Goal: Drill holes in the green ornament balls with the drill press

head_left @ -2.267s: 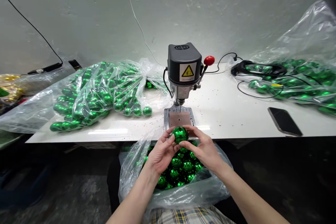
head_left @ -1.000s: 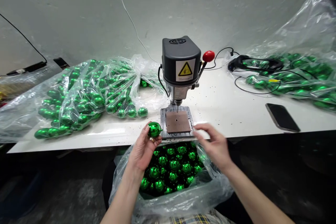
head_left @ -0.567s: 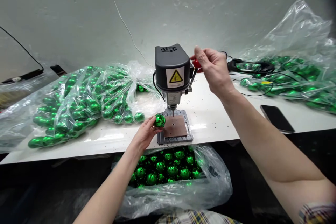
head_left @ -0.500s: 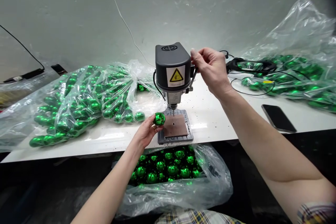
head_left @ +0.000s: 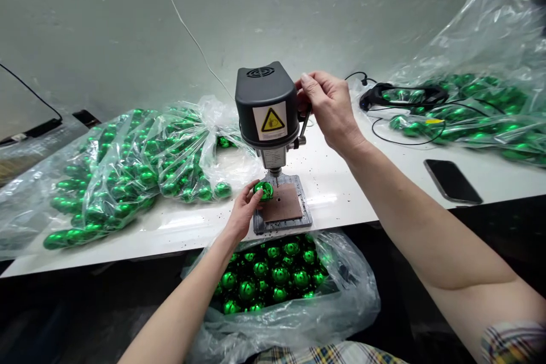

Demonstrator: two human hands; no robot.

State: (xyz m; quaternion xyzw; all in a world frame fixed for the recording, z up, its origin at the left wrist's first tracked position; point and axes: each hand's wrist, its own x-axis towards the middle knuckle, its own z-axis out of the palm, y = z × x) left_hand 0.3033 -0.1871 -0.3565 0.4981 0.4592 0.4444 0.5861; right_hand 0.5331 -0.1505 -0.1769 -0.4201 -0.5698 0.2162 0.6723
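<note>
My left hand [head_left: 244, 213] holds a shiny green ball [head_left: 264, 189] at the left edge of the drill press's base plate [head_left: 282, 206], close beside the bit. A small black bench drill press [head_left: 268, 105] with a yellow warning label stands on the white table [head_left: 350, 182]. My right hand [head_left: 327, 107] is closed around the drill's feed lever at the right side of the head; the red knob is hidden inside the fist. An open plastic bag of green balls [head_left: 277, 278] sits in front of me below the table edge.
A big clear bag of green balls [head_left: 128, 165] lies on the table at left. Another such bag [head_left: 469, 108] with black cables lies at the right rear. A black phone [head_left: 452, 181] lies face up at right. Dark specks of swarf dot the tabletop.
My right hand left the ball, rose to the drill's red-knobbed lever and closed on it. My left hand carried the ball from the bag up to the base plate beside the bit.
</note>
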